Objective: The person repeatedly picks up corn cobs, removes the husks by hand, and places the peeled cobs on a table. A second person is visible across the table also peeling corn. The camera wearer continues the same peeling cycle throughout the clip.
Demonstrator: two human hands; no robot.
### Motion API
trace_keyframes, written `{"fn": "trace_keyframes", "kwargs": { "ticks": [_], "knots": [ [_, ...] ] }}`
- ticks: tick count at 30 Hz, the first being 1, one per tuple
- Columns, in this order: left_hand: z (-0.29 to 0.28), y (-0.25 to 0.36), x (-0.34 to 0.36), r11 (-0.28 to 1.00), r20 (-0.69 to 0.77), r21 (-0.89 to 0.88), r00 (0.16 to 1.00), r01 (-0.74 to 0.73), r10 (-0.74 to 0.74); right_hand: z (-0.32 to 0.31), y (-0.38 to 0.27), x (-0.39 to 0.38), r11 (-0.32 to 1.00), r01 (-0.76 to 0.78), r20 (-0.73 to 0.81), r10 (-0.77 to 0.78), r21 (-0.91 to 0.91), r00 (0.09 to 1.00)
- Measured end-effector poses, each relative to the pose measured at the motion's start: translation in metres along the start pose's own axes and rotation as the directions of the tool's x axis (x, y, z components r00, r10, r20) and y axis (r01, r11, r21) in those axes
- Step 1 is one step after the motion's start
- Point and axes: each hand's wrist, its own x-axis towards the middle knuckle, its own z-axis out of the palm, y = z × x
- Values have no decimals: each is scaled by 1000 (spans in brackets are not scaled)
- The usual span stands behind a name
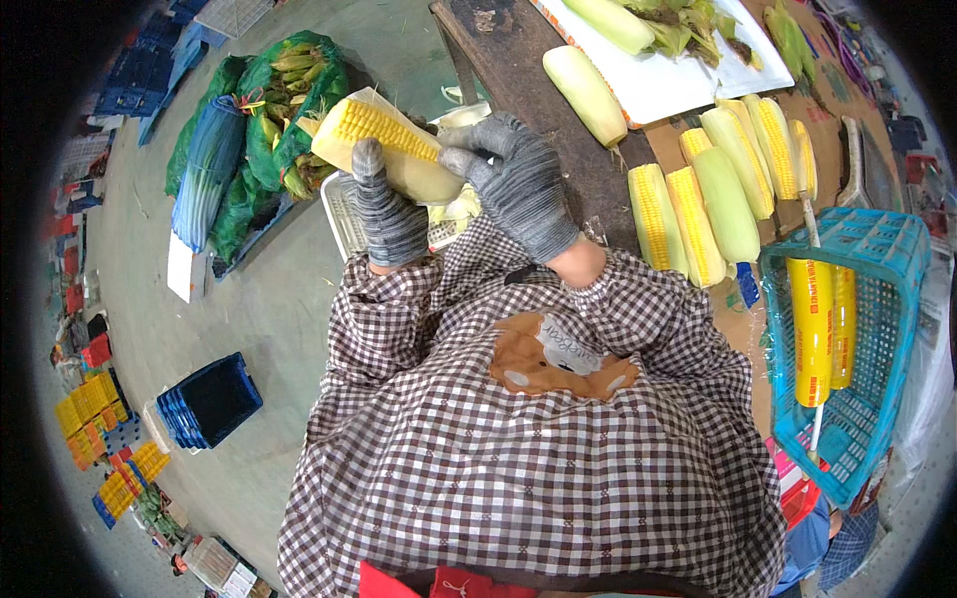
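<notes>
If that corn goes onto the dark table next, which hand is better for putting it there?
Probably the right hand: it is at the end of the corn nearer the dark table. The left hand holds the corn too, but is farther from the table.

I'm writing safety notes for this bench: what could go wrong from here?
The part-husked ear might slip, since the left hand and right hand hold it up off the table in knit gloves. Firm thumb pressure could bruise its bared kernels. The lone ear on the dark tabletop is rounded, so a bump could roll it.
</notes>
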Motion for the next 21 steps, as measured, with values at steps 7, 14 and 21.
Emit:
{"fn": "trace_keyframes", "kwargs": {
  "ticks": [7,14,21],
  "knots": [
    [-30,-20,40,998,-227,28,973,47,-40,9,-17,-10,947,316,346,-279,-54,896],
    [-89,13,60,918,-114,-274,938,286,-327,-2,13,-38,967,-124,965,-198,221,174],
    [-55,26,32,983,27,-125,991,137,-134,23,60,-5,988,59,528,27,-146,849]
  ]
}}
